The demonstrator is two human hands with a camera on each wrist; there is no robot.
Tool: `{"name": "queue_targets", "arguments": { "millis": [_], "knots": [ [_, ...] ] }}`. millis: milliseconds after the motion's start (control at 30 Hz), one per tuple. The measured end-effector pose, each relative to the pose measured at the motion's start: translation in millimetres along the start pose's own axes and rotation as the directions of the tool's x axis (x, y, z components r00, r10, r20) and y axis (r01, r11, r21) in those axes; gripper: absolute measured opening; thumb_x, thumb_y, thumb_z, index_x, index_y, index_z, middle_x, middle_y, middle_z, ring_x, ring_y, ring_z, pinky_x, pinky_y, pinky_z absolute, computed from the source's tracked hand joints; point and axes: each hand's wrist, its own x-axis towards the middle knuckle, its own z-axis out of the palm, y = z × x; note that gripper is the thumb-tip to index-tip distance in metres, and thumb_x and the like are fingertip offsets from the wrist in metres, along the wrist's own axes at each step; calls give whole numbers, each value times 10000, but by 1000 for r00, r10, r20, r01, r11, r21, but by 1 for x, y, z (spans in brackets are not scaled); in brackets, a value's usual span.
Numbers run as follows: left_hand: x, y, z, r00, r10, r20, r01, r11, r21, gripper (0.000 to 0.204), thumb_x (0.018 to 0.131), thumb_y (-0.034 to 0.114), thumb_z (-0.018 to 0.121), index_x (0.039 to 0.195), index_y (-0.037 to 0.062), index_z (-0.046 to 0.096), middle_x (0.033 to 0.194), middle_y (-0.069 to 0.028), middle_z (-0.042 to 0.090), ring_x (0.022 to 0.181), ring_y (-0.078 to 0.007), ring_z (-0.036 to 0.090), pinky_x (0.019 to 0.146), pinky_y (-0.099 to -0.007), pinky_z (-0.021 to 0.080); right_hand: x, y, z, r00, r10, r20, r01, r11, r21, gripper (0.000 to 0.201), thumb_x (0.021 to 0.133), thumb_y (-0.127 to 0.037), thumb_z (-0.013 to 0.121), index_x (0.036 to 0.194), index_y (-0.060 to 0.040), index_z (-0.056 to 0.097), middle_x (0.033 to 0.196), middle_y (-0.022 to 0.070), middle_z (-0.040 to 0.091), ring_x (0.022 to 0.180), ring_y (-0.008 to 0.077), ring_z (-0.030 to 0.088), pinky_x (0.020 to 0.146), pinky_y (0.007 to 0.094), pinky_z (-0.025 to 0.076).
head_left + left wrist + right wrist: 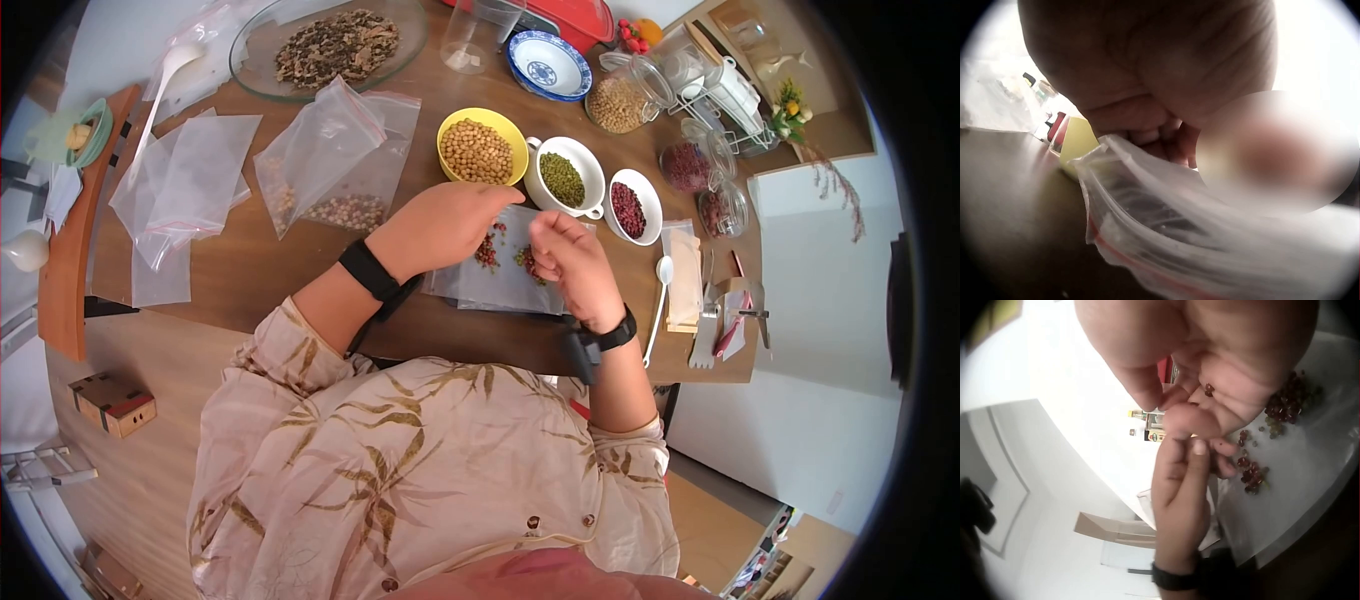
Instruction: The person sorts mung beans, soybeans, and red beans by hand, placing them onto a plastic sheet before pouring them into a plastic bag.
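Observation:
A flat clear plastic bag (500, 290) lies at the table's front edge, bearing two small groups of mixed red and green beans (487, 252). My left hand (445, 232) hovers over its left part, index finger extended to the right. Opposite it, my right hand (578, 268) has its fingers curled. In the right wrist view, a few red beans (1209, 389) sit in the curled right hand (1200, 353); the left hand's (1182, 494) fingertips meet it. Below the left hand (1154, 56), the left wrist view shows the bag's mouth (1166, 219). Whether the left fingers pinch anything is unclear.
Behind the hands stand a yellow bowl of tan beans (477, 150), a white bowl of green beans (562, 178) and a white dish of red beans (628, 208). Filled bags (345, 165) lie left; jars (620, 103) and a white spoon (657, 310) are right.

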Motion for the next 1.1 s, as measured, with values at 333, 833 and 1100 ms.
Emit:
{"name": "queue_targets", "arguments": {
  "millis": [333, 833, 1100],
  "knots": [
    [1, 4, -1, 1000, -21, -8, 21, 1000, 22, 330, 1021, 87, 583, 1322, 16, 696, 1117, -240, 785, 1041, -428, 756, 897, -537, 597, 9, 5, 35, 895, -446, -12, 128, 283, -951, 208, 951, -167, 813, 1137, -74, 804, 941, 180, 765, 840, 385, 738, 735, 504, 568],
    [0, 0, 1, 1000, -18, 23, 17, 1000, 24, 324, 1066, 109, 631, 1378, 49, 691, 1170, -218, 772, 1094, -421, 741, 937, -521, 583, -2, 4, -17, 969, -230, -86, 135, 792, -595, 122, 1049, -158, 674, 1028, -41, 701, 954, 82, 777, 806, 200, 734, 685, 333, 557],
    [1, 2, 3, 999, 30, -26, -30, 1000, 4, 336, 995, 40, 622, 1323, 21, 697, 1086, -214, 779, 1034, -424, 747, 887, -537, 587, -20, -8, -15, 999, 32, 31, -41, 923, 382, 121, 1061, -110, 675, 1157, -36, 671, 994, 25, 691, 827, 124, 640, 707, 263, 503]
  ]
}}
